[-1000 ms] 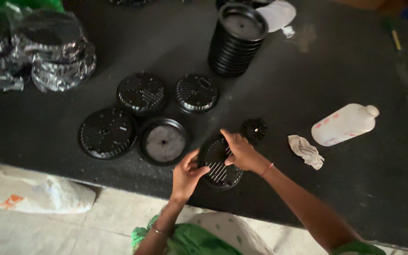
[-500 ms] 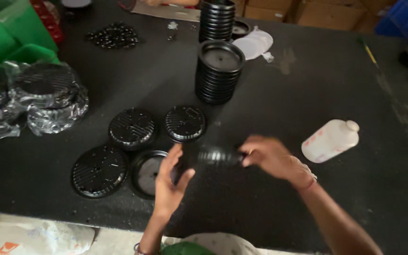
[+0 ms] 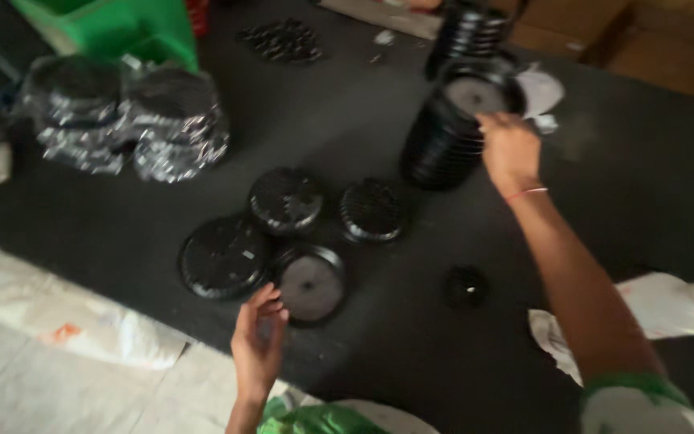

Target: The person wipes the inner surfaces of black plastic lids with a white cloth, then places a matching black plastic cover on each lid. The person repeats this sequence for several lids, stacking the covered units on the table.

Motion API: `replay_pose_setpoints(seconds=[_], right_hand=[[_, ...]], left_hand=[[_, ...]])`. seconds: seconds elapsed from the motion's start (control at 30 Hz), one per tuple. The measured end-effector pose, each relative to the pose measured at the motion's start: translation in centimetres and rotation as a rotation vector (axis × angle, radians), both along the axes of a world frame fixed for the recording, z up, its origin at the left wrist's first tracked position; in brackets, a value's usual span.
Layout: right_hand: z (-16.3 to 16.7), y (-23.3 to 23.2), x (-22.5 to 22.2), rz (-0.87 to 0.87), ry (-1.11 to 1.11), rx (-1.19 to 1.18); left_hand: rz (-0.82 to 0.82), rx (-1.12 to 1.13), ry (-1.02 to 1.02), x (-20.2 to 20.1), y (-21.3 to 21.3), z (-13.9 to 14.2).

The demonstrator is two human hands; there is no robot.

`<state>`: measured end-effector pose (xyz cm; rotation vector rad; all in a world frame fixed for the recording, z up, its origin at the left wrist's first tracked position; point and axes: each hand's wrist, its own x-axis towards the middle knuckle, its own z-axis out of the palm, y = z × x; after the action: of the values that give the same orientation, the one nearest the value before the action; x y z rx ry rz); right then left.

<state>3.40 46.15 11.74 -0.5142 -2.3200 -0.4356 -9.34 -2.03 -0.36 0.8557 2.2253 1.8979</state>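
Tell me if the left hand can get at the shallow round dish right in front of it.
Probably yes. The left hand hangs open at the table edge, its fingertips almost at the rim of the round dish, with nothing between them. The right hand is away at the tall stack.

Your big dark table (image 3: 644, 193) holds four round black plastic lids (image 3: 287, 199), a tall black stack (image 3: 443, 137) and shiny wrapped bundles (image 3: 174, 120).

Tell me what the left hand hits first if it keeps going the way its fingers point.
Probably the black round tray lying flat just ahead of the left hand; its fingertips are already at the tray's near rim. Blur hides whether they touch it.
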Motion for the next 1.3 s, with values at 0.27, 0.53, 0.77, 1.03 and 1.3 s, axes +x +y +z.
replay_pose_setpoints(seconds=[0.27, 0.53, 0.77, 1.03, 1.3], right_hand=[[-4.4, 3.8, 0.4, -0.001, -0.101, 0.025], [-4.2, 3.2, 0.0, -0.001, -0.112, 0.019], [-0.1, -1.4, -0.6, 0.138, -0.079, -0.122], [-3.0, -10.3, 14.2, 0.005, 0.182, -0.627], [-10.9, -16.9, 30.7, -0.394, 0.242, -0.841]], left_hand=[[0.177, -0.203, 0.179, -0.8, -5.2, -2.9], [-0.133, -0.293, 0.435, 2.3, -0.2, -1.7], [-0.202, -0.418, 0.64, 2.4, 2.0, -5.6], [-0.215, -0.426, 0.679, 2.2, 1.7, -8.6], [-0.531, -0.236, 0.657, 5.8, 0.2, -6.5]])
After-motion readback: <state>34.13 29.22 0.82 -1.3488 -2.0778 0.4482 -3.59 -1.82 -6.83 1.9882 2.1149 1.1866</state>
